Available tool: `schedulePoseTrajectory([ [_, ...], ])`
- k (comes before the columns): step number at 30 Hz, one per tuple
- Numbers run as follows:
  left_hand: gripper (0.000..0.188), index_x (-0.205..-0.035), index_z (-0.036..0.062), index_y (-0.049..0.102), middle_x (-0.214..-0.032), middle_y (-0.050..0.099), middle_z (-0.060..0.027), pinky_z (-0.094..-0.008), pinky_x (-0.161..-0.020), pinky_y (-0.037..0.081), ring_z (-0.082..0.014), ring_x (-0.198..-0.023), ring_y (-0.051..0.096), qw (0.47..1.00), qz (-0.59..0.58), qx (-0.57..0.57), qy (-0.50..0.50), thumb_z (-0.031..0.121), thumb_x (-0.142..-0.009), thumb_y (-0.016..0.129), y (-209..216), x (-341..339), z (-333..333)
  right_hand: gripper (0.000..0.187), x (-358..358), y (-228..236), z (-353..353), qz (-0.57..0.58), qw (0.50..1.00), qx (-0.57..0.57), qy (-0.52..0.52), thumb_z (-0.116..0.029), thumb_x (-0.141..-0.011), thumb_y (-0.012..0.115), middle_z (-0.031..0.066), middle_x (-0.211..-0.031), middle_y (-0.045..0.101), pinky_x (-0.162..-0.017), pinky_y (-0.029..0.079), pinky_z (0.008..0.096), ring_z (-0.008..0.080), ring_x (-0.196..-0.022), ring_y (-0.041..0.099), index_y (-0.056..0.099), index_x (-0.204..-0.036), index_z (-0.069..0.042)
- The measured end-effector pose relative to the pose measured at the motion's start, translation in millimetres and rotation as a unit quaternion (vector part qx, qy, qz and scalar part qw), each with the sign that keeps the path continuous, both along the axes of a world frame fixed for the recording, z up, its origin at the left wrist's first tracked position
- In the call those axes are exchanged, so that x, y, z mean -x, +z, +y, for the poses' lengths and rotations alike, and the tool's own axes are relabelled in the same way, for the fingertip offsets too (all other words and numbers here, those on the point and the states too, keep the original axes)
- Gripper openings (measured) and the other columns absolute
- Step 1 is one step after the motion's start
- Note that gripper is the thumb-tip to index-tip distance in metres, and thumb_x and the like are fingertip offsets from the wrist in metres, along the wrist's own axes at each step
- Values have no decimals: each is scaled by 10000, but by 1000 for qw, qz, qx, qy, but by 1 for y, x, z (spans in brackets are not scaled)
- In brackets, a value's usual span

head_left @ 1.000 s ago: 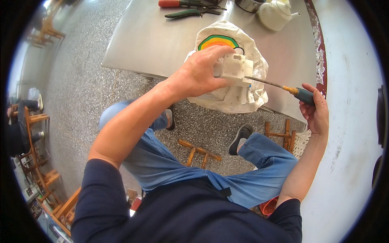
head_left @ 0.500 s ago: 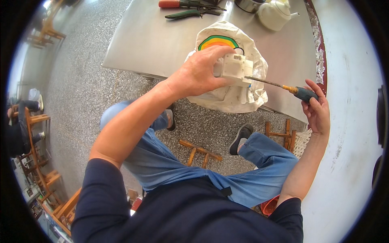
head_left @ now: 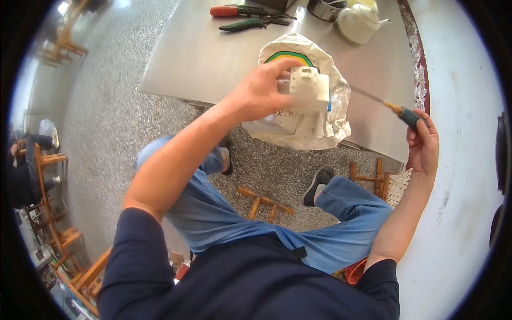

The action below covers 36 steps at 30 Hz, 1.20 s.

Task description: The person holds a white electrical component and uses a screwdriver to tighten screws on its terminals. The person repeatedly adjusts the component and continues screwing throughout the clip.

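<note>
My left hand (head_left: pixel 265 89) grips a boxy cream-white plastic part (head_left: pixel 310 87) by its left side, thumb below and fingers above; motion blurs its lower edge. It is held above a crumpled off-white cloth bag (head_left: pixel 298 134) with a green, yellow and orange print, which overhangs the table's near edge. Off to the right, my right hand (head_left: pixel 424 140) is closed on the dark handle of a screwdriver (head_left: pixel 404 114). The screwdriver's thin shaft points left toward the white part, and its tip is apart from it.
Red-handled pliers (head_left: pixel 230 11) and green-handled pliers (head_left: pixel 244 24) lie at the back of the metal table (head_left: pixel 186 50). A white teapot (head_left: pixel 358 24) stands beside a metal cup (head_left: pixel 325 9). A white wall (head_left: pixel 458 160) rises at the right. Wooden stools (head_left: pixel 264 201) stand below.
The screwdriver's tip has come away from the white part as my right hand moved right and slightly down. My left hand has shifted a little left and turned the part.
</note>
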<state>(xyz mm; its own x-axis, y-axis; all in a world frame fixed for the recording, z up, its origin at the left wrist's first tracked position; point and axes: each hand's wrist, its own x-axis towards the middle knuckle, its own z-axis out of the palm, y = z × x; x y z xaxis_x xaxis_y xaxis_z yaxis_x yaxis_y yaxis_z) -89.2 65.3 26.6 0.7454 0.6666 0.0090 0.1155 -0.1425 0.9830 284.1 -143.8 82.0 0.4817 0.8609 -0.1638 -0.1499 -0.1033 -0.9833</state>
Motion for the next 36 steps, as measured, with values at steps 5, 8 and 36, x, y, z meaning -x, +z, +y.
schedulePoseTrajectory([
  [5, 505, -1395, -34, 527, -1289, 641, -148, -381, -1001, 543, -235, -1155, 647, 923, -174, 337, 67, 232, -995, 684, -2, 1, 16, 320, 19, -5, 16, 22, 998, 3, -57, -107, -983, 689, 55, -898, 670, -619, 488, 241, 108, -681, 591, 623, -1268, 24],
  [8, 438, -1387, 18, 539, -1317, 628, -137, -412, -998, 537, -254, -1169, 638, 873, -240, 411, 107, 326, -1076, 518, 8, -1, 16, 321, 41, -16, 31, -1, 1000, 29, -9, -91, -971, 699, 74, -932, 691, -672, 545, 255, 131, -730, 651, 626, -1262, 24],
  [36, 448, -1363, 49, 519, -1248, 628, -142, -462, -770, 668, -308, -1104, 673, 782, -185, 596, 20, 377, -1119, 337, 25, -67, -33, 693, 125, -12, 85, -166, 975, 40, 144, -623, -1065, 404, 84, -1069, 694, -855, 497, 295, 151, -938, 609, 674, -1193, 2],
])
